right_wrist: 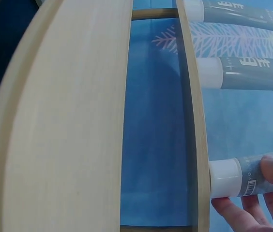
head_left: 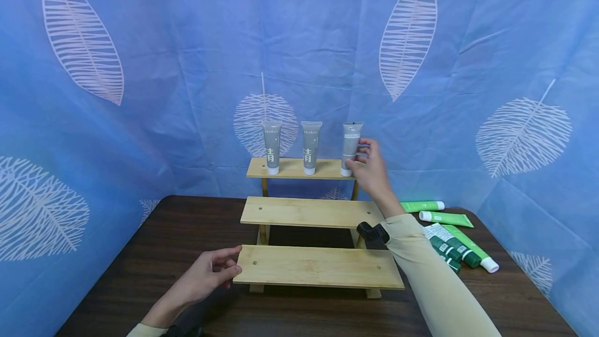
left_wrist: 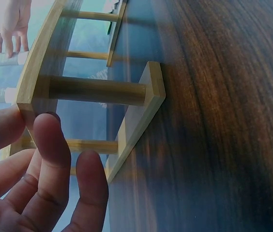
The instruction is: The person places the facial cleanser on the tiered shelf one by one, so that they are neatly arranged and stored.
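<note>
A three-tier wooden display stand (head_left: pixel 318 265) stands on the table. On its top board, two grey tubes (head_left: pixel 272 144) with white caps stand upright, cap down. At the right end of that board, my right hand (head_left: pixel 369 168) holds a third grey tube (head_left: pixel 352 142) between thumb and fingers. In the right wrist view, the held tube's white cap (right_wrist: pixel 225 178) meets the edge of the top board, and a barcode shows on its side. My left hand (head_left: pixel 208 274) pinches the left end of the lowest board, thumb and fingers around its corner (left_wrist: pixel 25 102).
Several green tubes lie on the dark table (head_left: pixel 196 222) right of the stand: light green ones (head_left: pixel 446 218) with white caps and others with dark green caps (head_left: pixel 470 258). A blue leaf-patterned cloth (head_left: pixel 327 40) hangs behind and at both sides.
</note>
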Tool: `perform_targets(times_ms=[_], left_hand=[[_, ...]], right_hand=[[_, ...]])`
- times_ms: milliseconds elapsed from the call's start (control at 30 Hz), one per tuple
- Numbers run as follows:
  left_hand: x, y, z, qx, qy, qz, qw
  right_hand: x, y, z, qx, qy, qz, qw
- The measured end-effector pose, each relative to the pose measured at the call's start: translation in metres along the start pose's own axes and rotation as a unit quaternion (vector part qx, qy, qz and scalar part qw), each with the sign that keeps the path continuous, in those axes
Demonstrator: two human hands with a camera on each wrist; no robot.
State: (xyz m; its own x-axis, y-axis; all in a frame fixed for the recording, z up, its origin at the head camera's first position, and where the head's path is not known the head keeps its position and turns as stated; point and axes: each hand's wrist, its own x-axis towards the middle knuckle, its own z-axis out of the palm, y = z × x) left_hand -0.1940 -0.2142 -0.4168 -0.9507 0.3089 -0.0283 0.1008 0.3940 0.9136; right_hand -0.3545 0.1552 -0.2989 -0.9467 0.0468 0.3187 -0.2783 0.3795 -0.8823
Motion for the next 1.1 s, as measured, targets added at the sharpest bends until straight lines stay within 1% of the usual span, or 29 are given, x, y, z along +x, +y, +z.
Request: perform_targets(times_ms=[167,567,700,867,1100], left_hand=[[-0.0001,0.0002,-0.0002,0.003,0.000,-0.001,1.0000],[0.0012,-0.0020,-0.0002,0.002,0.004,-0.004,1.0000],[0.0012,-0.0011,-0.0006,0.001,0.003,-0.001,1.0000],[0.0007,0.0008,-0.0003,0.003,0.007,-0.010,0.9999],[0.0001,0.0021,0.0001,-0.001,0.005,-0.009,0.9999]], right_hand=[[0.0029,0.0009,0.0033,-0.002,-0.001,0.003,1.0000],[0.0013,-0.0010,0.0036,-0.012,-0.004,0.010,0.9999],[0.0016,-0.0006,0.0040,-0.009,-0.005,0.012,0.9999],[0.0019,-0.0021,0.0053,0.000,-0.008,0.016,0.9998],[0.0002,-0.0007,0.0050,-0.014,-0.011,0.016,0.9997]])
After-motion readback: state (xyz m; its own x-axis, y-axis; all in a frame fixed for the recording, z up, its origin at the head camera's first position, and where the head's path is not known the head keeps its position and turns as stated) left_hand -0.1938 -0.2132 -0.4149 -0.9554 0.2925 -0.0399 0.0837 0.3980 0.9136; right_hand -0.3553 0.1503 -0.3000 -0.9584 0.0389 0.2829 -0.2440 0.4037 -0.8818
